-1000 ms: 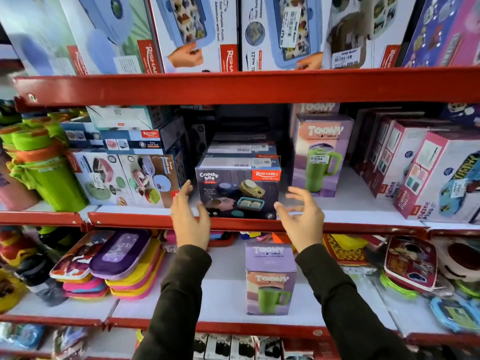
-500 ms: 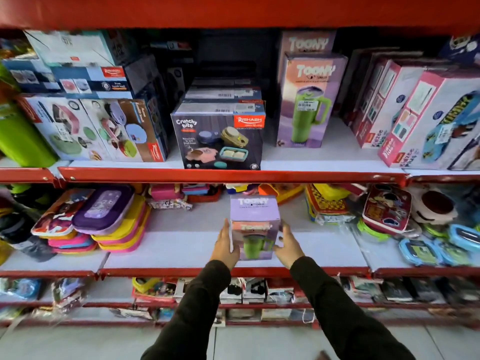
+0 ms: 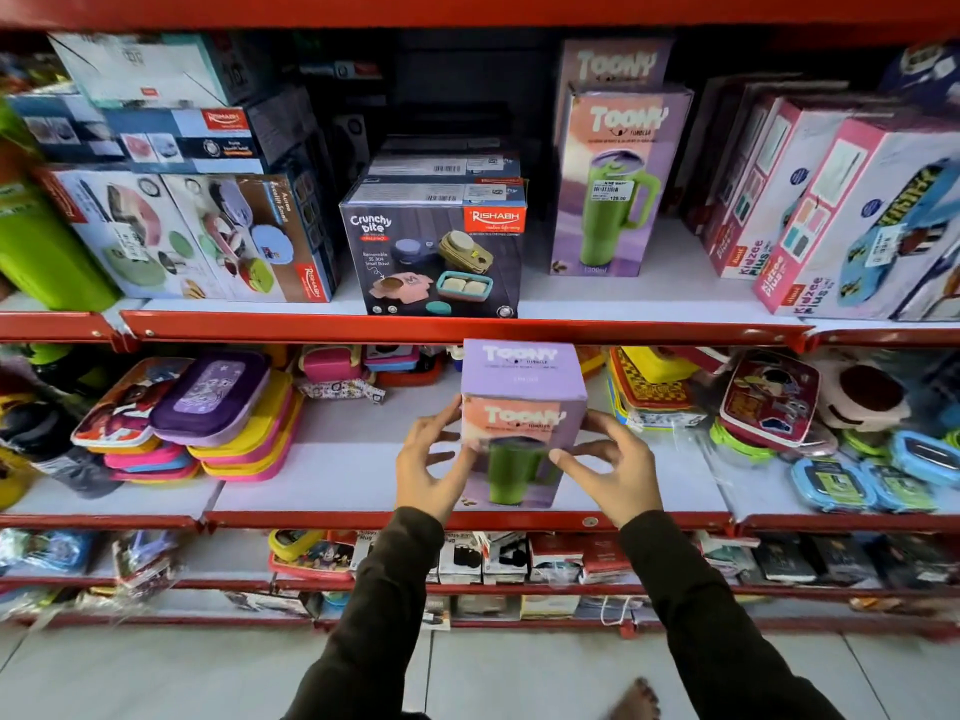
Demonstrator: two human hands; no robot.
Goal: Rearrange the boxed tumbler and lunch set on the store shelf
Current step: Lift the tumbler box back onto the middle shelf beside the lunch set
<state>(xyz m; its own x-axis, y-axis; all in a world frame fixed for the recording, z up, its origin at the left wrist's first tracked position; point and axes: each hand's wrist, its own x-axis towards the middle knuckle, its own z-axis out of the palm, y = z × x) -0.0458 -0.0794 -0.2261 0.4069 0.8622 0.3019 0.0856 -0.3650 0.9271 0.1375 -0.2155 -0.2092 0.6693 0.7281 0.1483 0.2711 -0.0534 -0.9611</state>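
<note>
A small purple Toony tumbler box (image 3: 522, 387) stands near the front of the white lower shelf (image 3: 332, 475). My left hand (image 3: 426, 470) presses its left side and my right hand (image 3: 618, 470) its right front, fingers spread around it. The box looks slightly blurred. On the shelf above, the dark Crunchy Bite lunch set box (image 3: 436, 252) sits at the front edge with similar boxes stacked behind it. A taller Toony tumbler box (image 3: 618, 184) stands just right of it.
Stacked flat lunch boxes (image 3: 218, 413) lie left of my hands, wrapped lunch boxes (image 3: 769, 397) to the right. On the upper shelf, Rishabh boxes (image 3: 197, 236) fill the left and Kidzee boxes (image 3: 841, 215) the right. Red shelf lips (image 3: 363, 324) run across.
My hands dropped from the upper shelf beside the lunch set box to the lower shelf and closed around the small tumbler box. The view tilted down.
</note>
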